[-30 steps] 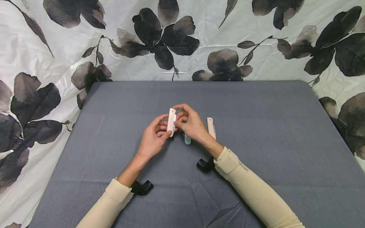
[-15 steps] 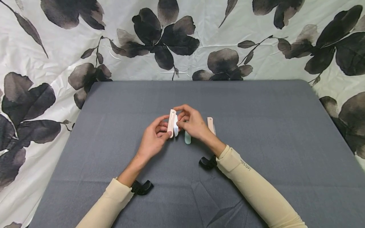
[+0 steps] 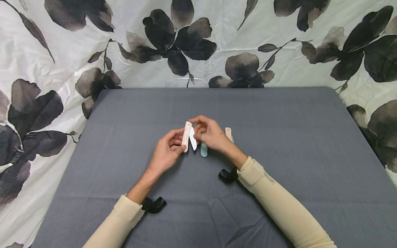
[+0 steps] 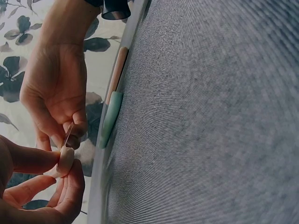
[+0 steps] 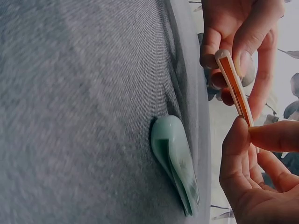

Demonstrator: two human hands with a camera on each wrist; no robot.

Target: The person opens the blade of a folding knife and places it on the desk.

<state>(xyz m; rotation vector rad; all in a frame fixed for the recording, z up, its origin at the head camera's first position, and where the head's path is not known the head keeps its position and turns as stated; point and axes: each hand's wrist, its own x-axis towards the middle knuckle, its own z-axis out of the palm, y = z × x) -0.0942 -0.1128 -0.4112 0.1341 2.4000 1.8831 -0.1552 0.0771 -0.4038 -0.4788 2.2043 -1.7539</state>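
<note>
A folding knife with a pale pink handle (image 3: 186, 137) is held up over the table, its white blade (image 3: 193, 139) swung partly out at a narrow angle. My left hand (image 3: 167, 148) grips the handle between thumb and fingers. On the blade side, my right hand (image 3: 211, 136) pinches the blade with thumb and finger, as the right wrist view also shows. A green folding knife (image 5: 170, 140) lies on the table below my right hand. Another pale pink folding knife (image 3: 228, 133) lies farther right, partly hidden by the right wrist.
The grey cloth-covered table (image 3: 279, 137) spreads around the hands, with creases near the front. Behind it hangs a white floral curtain (image 3: 198, 75). Black wrist cameras (image 3: 154, 205) sit on both forearms, low over the table.
The blade has swung outward from the handle; one second ago it lay mostly inside. My right hand has shifted slightly right, and the knife a little lower.
</note>
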